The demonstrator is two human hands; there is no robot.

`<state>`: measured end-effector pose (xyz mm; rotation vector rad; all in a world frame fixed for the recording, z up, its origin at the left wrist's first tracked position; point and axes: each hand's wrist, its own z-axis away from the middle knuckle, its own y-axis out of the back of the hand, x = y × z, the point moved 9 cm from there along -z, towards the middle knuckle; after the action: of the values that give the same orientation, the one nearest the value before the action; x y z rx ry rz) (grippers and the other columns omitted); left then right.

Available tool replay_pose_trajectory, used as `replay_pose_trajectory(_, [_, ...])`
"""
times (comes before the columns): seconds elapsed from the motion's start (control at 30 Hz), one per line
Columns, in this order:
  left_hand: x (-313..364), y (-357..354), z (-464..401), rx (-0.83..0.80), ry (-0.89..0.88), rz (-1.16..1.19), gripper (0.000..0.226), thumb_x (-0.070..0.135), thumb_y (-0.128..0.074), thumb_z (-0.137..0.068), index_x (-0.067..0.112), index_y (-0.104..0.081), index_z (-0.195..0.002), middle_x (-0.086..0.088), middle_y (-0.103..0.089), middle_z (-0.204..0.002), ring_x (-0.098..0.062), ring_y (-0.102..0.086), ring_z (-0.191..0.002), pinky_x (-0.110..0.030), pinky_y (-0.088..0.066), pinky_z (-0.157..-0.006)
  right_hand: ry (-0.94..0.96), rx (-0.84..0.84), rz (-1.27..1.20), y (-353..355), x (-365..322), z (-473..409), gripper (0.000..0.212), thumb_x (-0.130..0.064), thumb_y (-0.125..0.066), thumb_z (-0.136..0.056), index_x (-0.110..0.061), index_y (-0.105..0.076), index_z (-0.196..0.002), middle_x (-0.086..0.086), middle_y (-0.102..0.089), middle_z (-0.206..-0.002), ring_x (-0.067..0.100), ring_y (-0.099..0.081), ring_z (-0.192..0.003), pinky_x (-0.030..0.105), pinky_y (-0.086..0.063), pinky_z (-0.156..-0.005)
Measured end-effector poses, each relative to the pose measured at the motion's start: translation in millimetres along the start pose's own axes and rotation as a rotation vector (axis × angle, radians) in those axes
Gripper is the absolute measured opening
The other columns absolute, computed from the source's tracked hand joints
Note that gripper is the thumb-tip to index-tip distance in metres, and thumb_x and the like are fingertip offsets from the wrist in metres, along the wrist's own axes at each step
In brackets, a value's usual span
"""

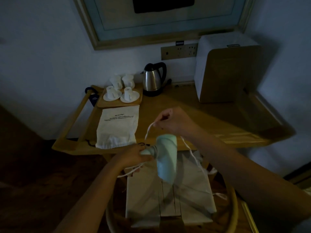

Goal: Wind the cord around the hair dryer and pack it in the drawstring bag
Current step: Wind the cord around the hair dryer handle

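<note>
Pale plastic, the hair dryer (166, 157) hangs in the air over the desk (185, 111) edge, looking rigid, smooth and likely slippery. The left hand (133, 157) grips its handle, the surest hold, while the right hand (170, 120) pinches the thin, limp cord (190, 148). The soft drawstring bag (117, 126) lies flat on the desk.

The picture frame (161, 22) above the kettle (152, 79) is cut off at the top edge; print on the bag (117, 126) (left of the kettle) is unreadably small.

Four cups (121, 88), two saucers (129, 96), one kettle (152, 79), one bag (118, 126).
</note>
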<state>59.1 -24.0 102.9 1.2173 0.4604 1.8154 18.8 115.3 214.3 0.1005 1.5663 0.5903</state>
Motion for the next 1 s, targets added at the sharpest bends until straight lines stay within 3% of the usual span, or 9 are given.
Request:
replay_pose_trajectory(0.07, [-8,12,-5,0.102,0.044,0.096,0.030,0.040,-0.059,-0.087,0.012,-0.061,-0.077,-0.005,-0.065,-0.065,-0.002,-0.059,-0.043,-0.015,-0.048,-0.044,0.079,-0.015,0.013,-7,-9,10,0.006,-0.011,-0.069,-0.079,-0.008,-0.072,-0.075,-0.010,-0.059,-0.058,-0.008,-0.052,-0.046,0.007,-0.038,-0.047])
replay_pose_trajectory(0.17, [-24,28,-5,0.195,0.134,0.470,0.033,0.034,-0.059,-0.088,0.004,-0.061,-0.075,-0.002,-0.062,-0.046,-0.006,-0.056,-0.034,-0.020,-0.048,-0.041,0.160,-0.013,0.097,-14,-6,20,0.010,-0.012,-0.064,-0.083,-0.007,-0.073,-0.085,-0.016,-0.059,-0.064,-0.010,-0.054,-0.053,0.005,-0.040,-0.051])
replay_pose_trajectory(0.27, [-32,37,-3,0.231,0.151,0.790,0.031,0.031,-0.060,-0.088,0.000,-0.063,-0.083,-0.007,-0.063,-0.051,-0.012,-0.057,-0.036,-0.020,-0.046,-0.038,0.171,-0.036,0.205,-21,14,25,0.016,-0.017,-0.058,-0.088,-0.008,-0.071,-0.089,-0.011,-0.060,-0.071,-0.003,-0.052,-0.058,0.010,-0.041,-0.055])
replay_pose_trajectory(0.43, [-48,35,0,0.208,0.216,1.184,0.030,0.032,-0.054,-0.092,0.003,-0.061,-0.092,-0.008,-0.064,-0.053,-0.011,-0.051,-0.034,-0.018,-0.046,-0.037,0.075,-0.100,0.305,-31,77,33,0.030,-0.026,-0.048,-0.094,-0.007,-0.068,-0.082,-0.004,-0.049,-0.057,0.006,-0.041,-0.049,0.018,-0.029,-0.048])
replay_pose_trajectory(0.6, [-42,35,1,0.194,0.192,1.251,0.037,0.042,-0.052,-0.091,0.006,-0.061,-0.089,-0.009,-0.056,-0.067,-0.009,-0.045,-0.032,-0.016,-0.042,-0.036,0.042,-0.262,0.105,-61,109,40,0.030,-0.018,-0.041,-0.097,-0.026,-0.060,-0.075,0.002,-0.053,-0.062,0.011,-0.049,-0.053,0.021,-0.039,-0.054])
replay_pose_trajectory(0.67, [-37,39,0,0.183,0.118,1.296,0.036,0.043,-0.050,-0.091,0.007,-0.058,-0.095,-0.007,-0.054,-0.067,-0.007,-0.042,-0.033,-0.017,-0.041,-0.037,0.021,-0.382,-0.043,-74,117,46,0.027,-0.014,-0.038,-0.098,-0.019,-0.062,-0.086,0.005,-0.056,-0.067,0.008,-0.055,-0.060,0.020,-0.045,-0.062])
replay_pose_trajectory(0.8, [-24,54,7,0.162,-0.053,1.377,0.034,0.040,-0.043,-0.093,0.009,-0.055,-0.098,-0.004,-0.055,-0.057,-0.007,-0.037,-0.032,-0.015,-0.037,-0.036,-0.020,-0.502,-0.017,-80,136,47,0.026,-0.015,-0.045,-0.094,0.001,-0.064,-0.103,-0.005,-0.066,-0.085,0.009,-0.061,-0.088,0.020,-0.048,-0.085])
replay_pose_trajectory(0.9, [-15,62,13,0.074,-0.147,1.380,0.039,0.045,-0.046,-0.085,0.008,-0.060,-0.087,-0.002,-0.055,-0.058,-0.005,-0.039,-0.031,-0.015,-0.034,-0.034,-0.016,-0.607,0.075,-88,144,49,0.024,-0.012,-0.051,-0.092,0.003,-0.064,-0.106,-0.013,-0.070,-0.087,-0.004,-0.062,-0.083,0.015,-0.048,-0.082])
replay_pose_trajectory(1.0, [-17,69,20,0.083,-0.131,1.293,0.038,0.051,-0.054,-0.078,0.018,-0.069,-0.070,0.001,-0.056,-0.060,-0.006,-0.046,-0.036,-0.016,-0.041,-0.037,-0.101,-0.565,0.077,-83,160,41,0.023,-0.014,-0.054,-0.091,0.002,-0.065,-0.104,0.015,-0.069,-0.094,0.004,-0.064,-0.078,0.026,-0.051,-0.083])
